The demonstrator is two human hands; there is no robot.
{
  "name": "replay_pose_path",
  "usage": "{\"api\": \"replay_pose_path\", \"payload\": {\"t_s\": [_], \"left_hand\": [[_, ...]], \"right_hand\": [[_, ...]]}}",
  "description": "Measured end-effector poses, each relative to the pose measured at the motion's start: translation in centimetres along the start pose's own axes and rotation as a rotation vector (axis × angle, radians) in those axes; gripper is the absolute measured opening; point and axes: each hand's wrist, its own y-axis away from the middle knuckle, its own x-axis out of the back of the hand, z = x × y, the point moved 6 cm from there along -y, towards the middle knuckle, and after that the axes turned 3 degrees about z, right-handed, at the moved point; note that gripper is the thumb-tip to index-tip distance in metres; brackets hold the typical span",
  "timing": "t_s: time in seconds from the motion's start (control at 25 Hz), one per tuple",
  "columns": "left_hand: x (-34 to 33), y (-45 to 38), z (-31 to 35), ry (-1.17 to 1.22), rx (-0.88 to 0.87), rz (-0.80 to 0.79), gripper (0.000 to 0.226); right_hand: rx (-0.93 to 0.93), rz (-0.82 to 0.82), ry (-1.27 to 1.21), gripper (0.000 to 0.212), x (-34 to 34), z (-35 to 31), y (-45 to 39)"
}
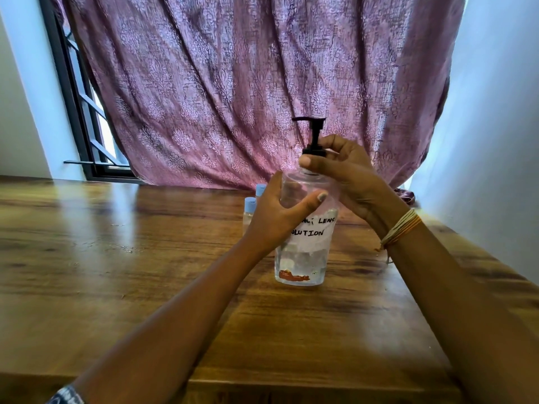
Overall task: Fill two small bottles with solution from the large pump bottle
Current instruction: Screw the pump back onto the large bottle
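2 hands (315, 196) on 1 pump bottle (306, 228), 2 small bottles (250, 212) behind.

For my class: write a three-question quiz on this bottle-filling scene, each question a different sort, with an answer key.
1. True or false: the left hand grips the body of the large pump bottle.
2. Where is the right hand? A) flat on the table B) at the collar of the black pump C) on a small bottle
3. Fill in: the two small bottles have ____ caps.

Key: 1 true; 2 B; 3 blue.
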Motion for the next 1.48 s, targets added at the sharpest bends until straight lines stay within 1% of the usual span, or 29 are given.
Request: {"api": "replay_pose_path", "payload": {"t_s": [0.08,0.16,0.24,0.36,0.48,0.6,0.68,0.88,0.96,1.08,1.2,1.28,1.32,1.36,1.44,1.48], "left_hand": [[-0.1,0.1,0.1,0.019,-0.008,-0.005,0.046],[-0.1,0.0,0.1,0.007,-0.003,-0.002,0.048],[0.0,0.0,0.0,-0.014,-0.001,-0.001,0.050],[0.1,0.1,-0.1,-0.025,0.004,-0.009,0.052],[0.1,0.1,-0.1,-0.014,0.013,-0.011,0.050],[-0.1,0.1,0.0,-0.009,0.009,-0.031,0.037],[0.0,0.1,0.1,0.002,0.009,-0.026,0.036],[-0.1,0.1,0.1,0.018,0.005,-0.003,0.043],[-0.1,0.1,0.1,0.011,-0.001,0.004,0.047],[0.0,0.1,0.1,-0.011,-0.010,0.010,0.058],[-0.1,0.0,0.0,-0.023,0.014,0.009,0.070],[-0.2,0.0,-0.1,-0.055,0.026,0.005,0.072],[-0.2,0.0,-0.2,-0.076,0.026,0.001,0.067],[-0.1,0.0,-0.2,-0.092,0.019,-0.002,0.061],[0.0,0.1,-0.4,-0.108,0.007,-0.033,0.048],[0.0,0.1,-0.6,-0.109,0.014,-0.062,0.048]], "right_hand": [[0.030,-0.003,0.045,0.038,-0.3,-0.1,0.1],[0.004,-0.098,-0.010,0.043,-0.5,-0.3,0.2],[-0.052,-0.191,-0.079,0.042,-0.2,-0.2,0.3],[-0.060,-0.232,-0.107,0.037,0.4,-0.2,0.0],[-0.023,-0.207,-0.094,0.033,0.4,-0.4,0.0],[-0.002,-0.181,-0.090,0.031,0.4,-0.5,0.1],[0.009,-0.152,-0.079,0.031,0.5,-0.7,0.1],[0.030,-0.051,-0.051,0.036,0.7,-1.0,-0.1],[0.029,-0.025,-0.031,0.042,0.7,-0.9,-0.2],[0.055,0.018,0.007,0.051,1.0,-1.0,-0.4],[0.057,0.026,0.017,0.045,1.2,-0.7,-0.2],[0.018,0.025,0.050,0.046,1.3,0.4,0.3],[-0.022,0.006,0.071,0.049,1.3,1.3,0.6],[-0.083,-0.048,0.062,0.055,1.3,2.3,1.1],[-0.233,-0.222,-0.009,0.069,1.1,4.2,2.7],[-0.299,-0.280,-0.020,0.070,1.3,4.9,3.6]]}}
